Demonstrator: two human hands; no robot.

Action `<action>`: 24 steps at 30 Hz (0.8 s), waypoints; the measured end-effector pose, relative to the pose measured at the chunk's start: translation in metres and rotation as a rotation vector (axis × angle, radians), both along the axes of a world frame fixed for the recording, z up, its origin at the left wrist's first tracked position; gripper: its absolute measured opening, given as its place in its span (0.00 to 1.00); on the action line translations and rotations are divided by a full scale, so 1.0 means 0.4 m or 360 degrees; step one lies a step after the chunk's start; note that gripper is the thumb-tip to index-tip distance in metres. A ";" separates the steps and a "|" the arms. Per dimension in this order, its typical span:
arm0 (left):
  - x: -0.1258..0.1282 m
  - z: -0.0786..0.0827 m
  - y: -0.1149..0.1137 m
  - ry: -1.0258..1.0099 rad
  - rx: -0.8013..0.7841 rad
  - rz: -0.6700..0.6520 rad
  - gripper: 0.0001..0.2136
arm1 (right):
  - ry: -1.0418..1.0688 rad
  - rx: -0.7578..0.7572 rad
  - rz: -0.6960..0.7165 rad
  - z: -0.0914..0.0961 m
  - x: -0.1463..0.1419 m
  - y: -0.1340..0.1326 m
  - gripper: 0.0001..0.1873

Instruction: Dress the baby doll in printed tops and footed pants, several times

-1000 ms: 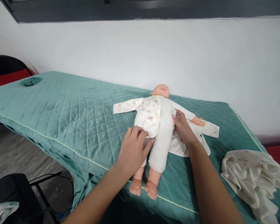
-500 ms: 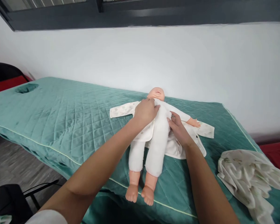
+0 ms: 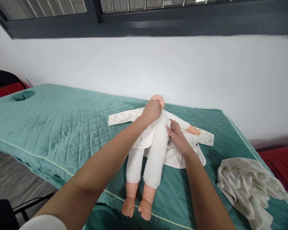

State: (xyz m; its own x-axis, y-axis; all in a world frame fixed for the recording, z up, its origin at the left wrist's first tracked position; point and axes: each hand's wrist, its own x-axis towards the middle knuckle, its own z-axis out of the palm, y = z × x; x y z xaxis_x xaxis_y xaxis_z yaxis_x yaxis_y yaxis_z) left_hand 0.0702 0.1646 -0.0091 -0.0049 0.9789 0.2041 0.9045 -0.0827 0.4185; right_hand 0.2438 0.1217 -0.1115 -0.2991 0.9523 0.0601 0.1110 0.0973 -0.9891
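Note:
A baby doll (image 3: pixel 148 163) with a white cloth body lies on its back on the green quilted table (image 3: pixel 62 121), feet toward me. An open printed white jacket (image 3: pixel 120 116) is spread under it, one sleeve out to the left. My left hand (image 3: pixel 151 111) is closed on the jacket's edge at the doll's neck, covering most of the head. My right hand (image 3: pixel 175 135) rests on the doll's side with fingers curled against the right jacket flap (image 3: pixel 192 150). The doll's bare hand (image 3: pixel 194 130) sticks out to the right.
A crumpled printed cloth (image 3: pixel 244 180) lies on the table at the right. A face hole (image 3: pixel 22 95) is at the table's far left end. A white wall and dark window frame stand behind. Red padding (image 3: pixel 283 166) shows at the right, a dark chair at the left.
My left hand went from the jacket's lower hem by the doll's hip up to the collar at its neck. My right hand stayed at the doll's side. The view tilted upward.

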 end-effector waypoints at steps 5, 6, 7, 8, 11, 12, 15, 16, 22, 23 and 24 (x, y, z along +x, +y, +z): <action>0.047 0.019 0.008 -0.0053 0.0078 -0.0198 0.14 | -0.0124 0.0089 0.0013 -0.014 0.006 0.014 0.39; 0.066 0.023 0.012 -0.0038 0.0068 -0.0274 0.14 | -0.0125 0.0126 0.0027 -0.012 0.005 0.014 0.39; 0.089 0.026 0.017 -0.0008 0.0031 -0.0362 0.14 | -0.0122 0.0179 0.0037 -0.009 0.004 0.012 0.38; 0.114 0.026 0.021 0.0038 -0.0035 -0.0455 0.15 | -0.0120 0.0239 0.0042 -0.005 0.002 0.008 0.38; 0.191 0.014 0.035 0.0295 -0.0280 -0.0754 0.17 | -0.0146 0.0345 0.0067 0.010 -0.005 -0.008 0.39; 0.213 0.007 0.039 0.0417 -0.0343 -0.0845 0.18 | -0.0176 0.0338 0.0082 0.014 -0.007 -0.013 0.39; 0.257 -0.012 0.050 0.0764 -0.0433 -0.1031 0.22 | -0.0286 0.0263 0.0130 0.021 -0.009 -0.023 0.39; 0.264 -0.016 0.053 0.0844 -0.0455 -0.1073 0.23 | -0.0315 0.0244 0.0138 0.021 -0.008 -0.024 0.39; 0.255 -0.006 0.079 0.0963 -0.0487 -0.1198 0.26 | -0.0339 0.0254 0.0233 0.035 0.009 -0.026 0.34; 0.249 -0.001 0.086 0.0934 -0.0437 -0.1199 0.26 | -0.0316 0.0292 0.0251 0.040 0.016 -0.026 0.31; 0.242 0.003 0.093 0.0889 -0.0388 -0.1188 0.26 | -0.0289 0.0342 0.0254 0.045 0.025 -0.024 0.28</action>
